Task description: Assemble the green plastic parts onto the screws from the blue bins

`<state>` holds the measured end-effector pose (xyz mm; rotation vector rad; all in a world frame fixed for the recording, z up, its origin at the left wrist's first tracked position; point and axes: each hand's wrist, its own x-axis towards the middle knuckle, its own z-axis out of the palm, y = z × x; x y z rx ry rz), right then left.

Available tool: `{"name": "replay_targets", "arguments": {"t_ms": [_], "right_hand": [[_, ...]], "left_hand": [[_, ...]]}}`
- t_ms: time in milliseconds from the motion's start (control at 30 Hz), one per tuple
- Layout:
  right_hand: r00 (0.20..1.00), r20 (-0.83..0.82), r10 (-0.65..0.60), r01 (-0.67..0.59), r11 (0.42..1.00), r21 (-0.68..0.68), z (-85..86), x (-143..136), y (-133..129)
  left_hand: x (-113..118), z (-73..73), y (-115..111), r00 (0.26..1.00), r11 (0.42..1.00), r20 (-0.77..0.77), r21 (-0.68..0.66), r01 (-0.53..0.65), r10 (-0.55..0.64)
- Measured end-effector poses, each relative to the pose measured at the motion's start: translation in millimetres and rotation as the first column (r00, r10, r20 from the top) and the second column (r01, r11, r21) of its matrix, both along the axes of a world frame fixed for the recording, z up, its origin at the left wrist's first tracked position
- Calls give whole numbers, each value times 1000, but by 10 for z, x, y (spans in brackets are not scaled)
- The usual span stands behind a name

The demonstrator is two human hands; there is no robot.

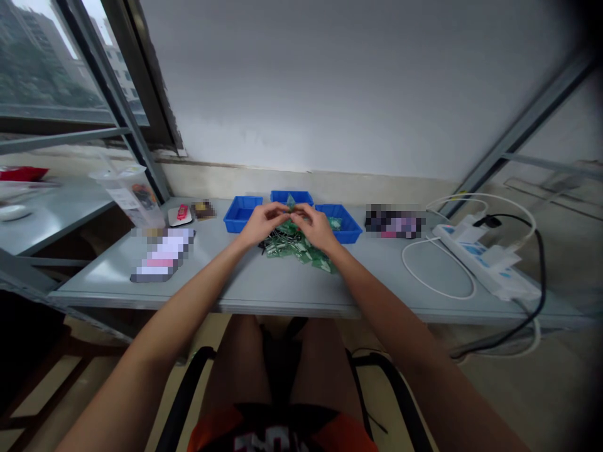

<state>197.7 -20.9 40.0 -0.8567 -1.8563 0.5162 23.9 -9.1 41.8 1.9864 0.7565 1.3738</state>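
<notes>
My left hand (262, 223) and my right hand (315, 227) meet fingertip to fingertip over a pile of small green circuit boards (296, 247) on the grey table (264, 282). Between the fingers of both hands sits one small green board (291, 215), partly hidden by them. Three blue bins stand just behind the pile: one on the left (241, 213), one in the middle (291, 197), one on the right (343, 223) with a few green pieces inside.
A white power strip (485, 260) with white and black cables lies at the right. A clear plastic cup (134, 194), a small red-and-white item (181, 214) and blurred flat objects (162, 254) sit at the left. A wall stands behind.
</notes>
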Motion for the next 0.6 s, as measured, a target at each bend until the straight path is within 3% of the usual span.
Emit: {"name": "replay_targets", "arguments": {"t_ms": [133,467,600], "right_hand": [[999,-21,43,-43,998,-47,-11,2,3],[995,-56,83,-87,994,-73,-18,0,3],[997,-36,67,-70,994,-84,-6,-5,0]], "left_hand": [[19,6,-17,1000,1000,-24,14,13,-13],[19,-1,-76,969,984,-227,164,-62,99],[26,49,-136,956,988,-287,156,-15,60]]}}
